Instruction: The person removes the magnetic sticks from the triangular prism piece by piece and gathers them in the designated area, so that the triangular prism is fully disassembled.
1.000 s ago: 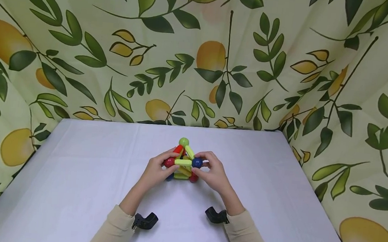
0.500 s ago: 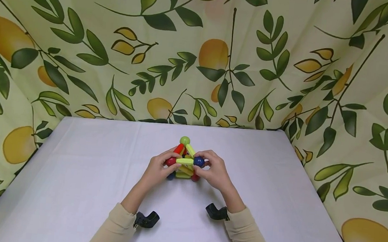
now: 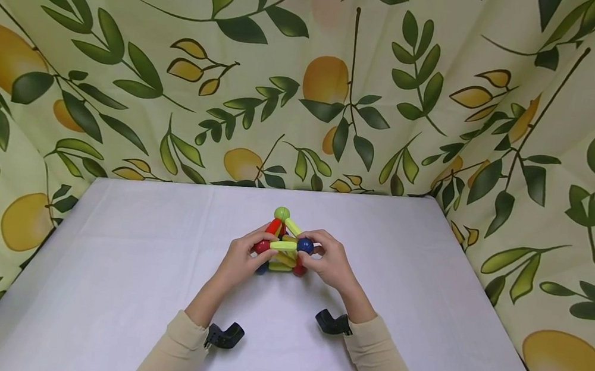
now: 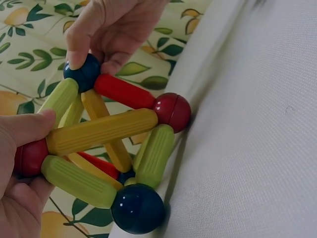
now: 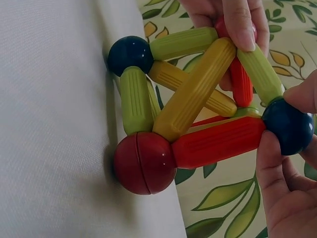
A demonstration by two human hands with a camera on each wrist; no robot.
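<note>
A leaf-and-fruit patterned cloth (image 3: 382,86) hangs beyond the grip, its edges cut off by the head view. Below the grip spreads a white-covered table (image 3: 134,265), its near edge out of frame. Behind the hands come 2 beige sleeves (image 3: 175,341), cropped at the bottom. Between the hands, low at the table, stands a frame of rods and balls (image 3: 283,246), its far side largely screened by the near rods. The left hand (image 3: 241,258) pinches a red ball (image 4: 30,157) at the frame's upper left corner, thumb and fingers nearly closed round it and covering much of it. The right hand (image 3: 330,265) likewise pinches a blue ball (image 5: 287,125) at the upper right, fingertips just a ball's breadth apart. Nearer the sleeves, 2 black wrist pieces (image 3: 225,335) jut inward; how they fasten is hard to make out. From the left grip a yellow rod (image 4: 104,131) slants down; from the right grip a red rod (image 5: 218,142) descends to a lower red ball (image 5: 145,162). Under the left grip sits a lower blue ball (image 4: 138,208). Past both grips a green ball (image 3: 281,213) tops the far side. Deep behind the near rods, a small blue part (image 4: 126,177) shows only in part, and the rods crossing there are hard to count.
</note>
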